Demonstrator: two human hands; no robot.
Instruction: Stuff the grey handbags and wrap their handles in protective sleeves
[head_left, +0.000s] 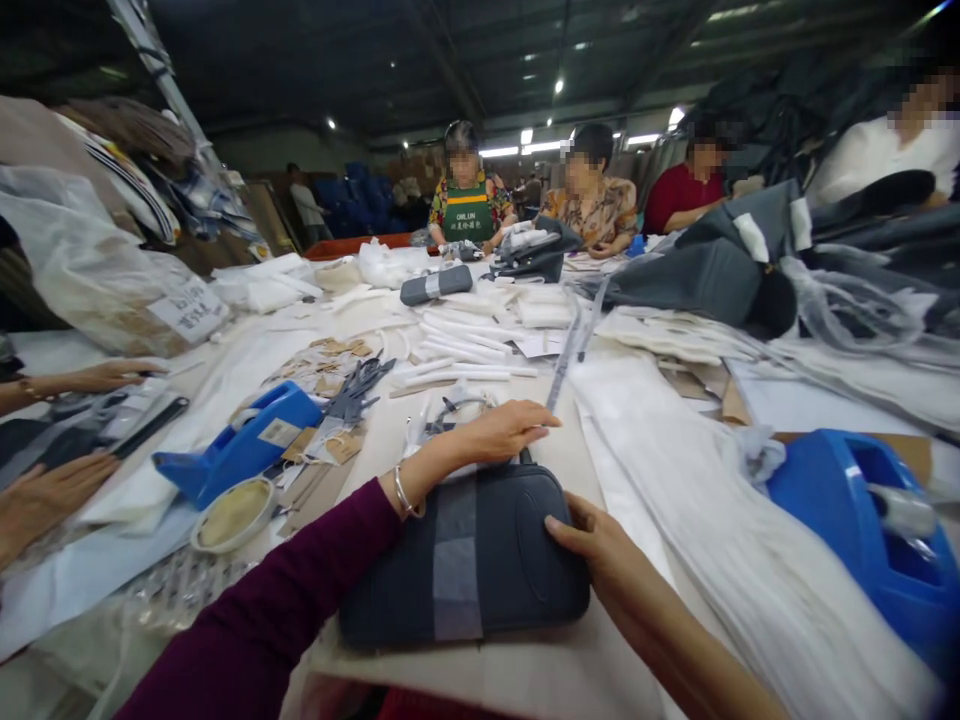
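A dark grey zip case (487, 560) with a paper band round its middle lies flat on the table right in front of me. My left hand (495, 435) reaches over its far edge, fingers stretched out and together, resting on the case's top edge near a small dark zip pull. My right hand (592, 545) presses on the case's right end with thumb and fingers curled against it. A silver bangle sits on my left wrist.
A blue tape dispenser (240, 445) and a round tin (232, 515) stand at the left, beside paper tags. Another blue dispenser (870, 520) is at the right. White bags (720, 540) are heaped right of the case. A neighbour's hands (52, 490) work at far left; several people sit opposite.
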